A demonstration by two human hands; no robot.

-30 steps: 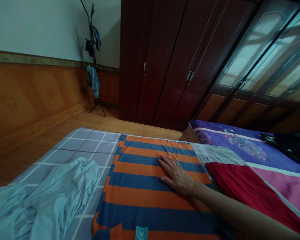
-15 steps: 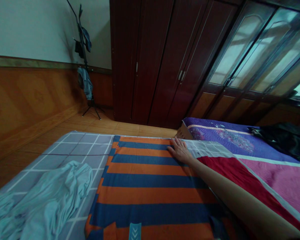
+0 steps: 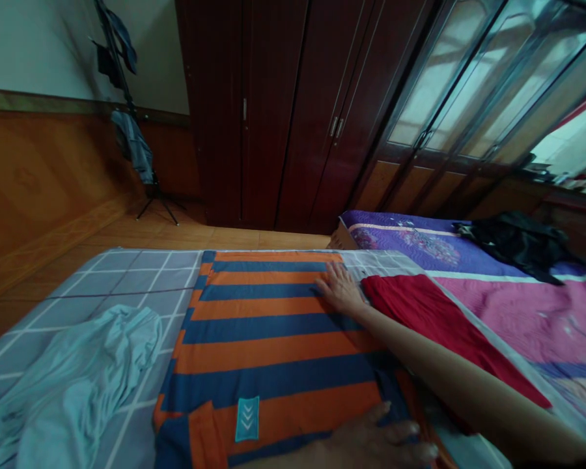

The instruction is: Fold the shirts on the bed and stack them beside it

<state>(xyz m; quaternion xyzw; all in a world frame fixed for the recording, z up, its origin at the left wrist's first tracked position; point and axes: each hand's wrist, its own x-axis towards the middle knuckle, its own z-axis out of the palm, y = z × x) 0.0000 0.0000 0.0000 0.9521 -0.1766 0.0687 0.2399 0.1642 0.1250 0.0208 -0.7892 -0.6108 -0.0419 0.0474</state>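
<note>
An orange and blue striped shirt (image 3: 273, 326) lies spread out on the grey checked sheet (image 3: 127, 277), with a teal arrow patch (image 3: 247, 419) near its close end. My right hand (image 3: 342, 291) rests flat on the shirt's far right edge, fingers spread. Low in the picture my left hand (image 3: 371, 443) lies across the near right part of the shirt, fingers apart, its lower side cut off by the frame. Neither hand grips anything. Beside my right forearm is a red cloth (image 3: 449, 326), partly covered by the arm.
A crumpled pale blue garment (image 3: 92, 371) lies to the left. On the right, a purple and pink bed cover (image 3: 498, 309) carries a black garment (image 3: 520, 241). Beyond stand a dark wooden wardrobe (image 3: 268, 130) and a coat rack (image 3: 122, 71).
My left hand has come into view at the bottom, over the near part of the shirt. My right hand stays at the shirt's far right edge. The view has shifted right and down.
</note>
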